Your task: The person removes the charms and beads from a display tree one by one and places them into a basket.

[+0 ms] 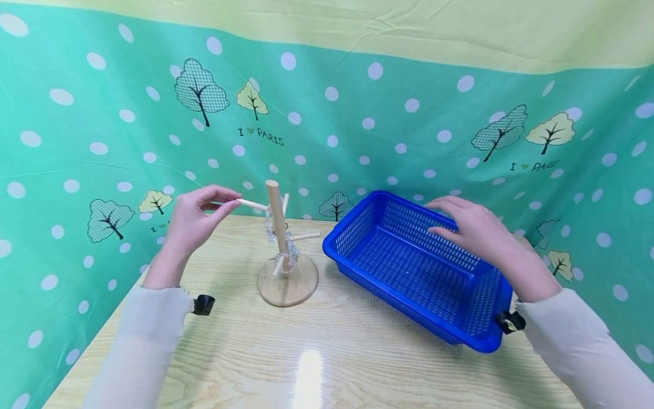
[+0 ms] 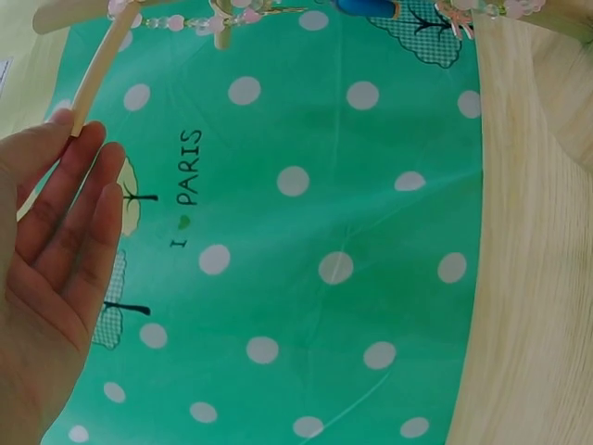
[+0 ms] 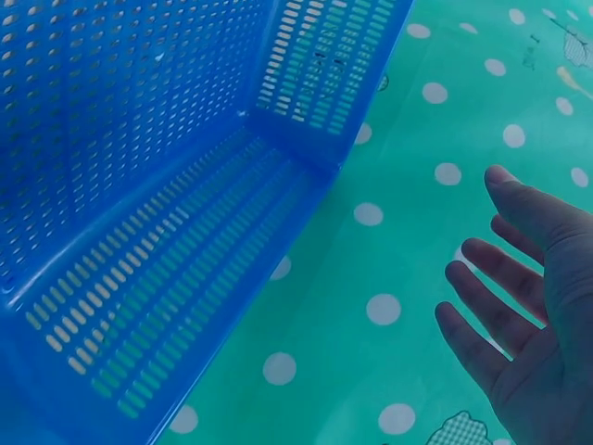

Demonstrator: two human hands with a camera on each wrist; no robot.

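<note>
A wooden stand (image 1: 277,216) with several pegs rises from a round base (image 1: 288,286) on the table. Clear and pink bead strings (image 1: 269,228) hang on its pegs. My left hand (image 1: 232,200) pinches the tip of the upper left peg (image 1: 252,204) between thumb and forefinger. The left wrist view shows that peg (image 2: 97,69) ending at my fingertips (image 2: 69,125), with beads (image 2: 176,20) strung further along. Over the far right part of an empty blue perforated basket (image 1: 352,230), my right hand (image 1: 434,218) hovers open, fingers spread. The right wrist view shows this hand (image 3: 519,287) beside the basket wall (image 3: 139,185).
The pale wooden table (image 1: 332,352) is walled on three sides by a green dotted cloth (image 1: 357,113) with tree prints. The basket stands right of the stand, at an angle. Bare tabletop lies in front of both.
</note>
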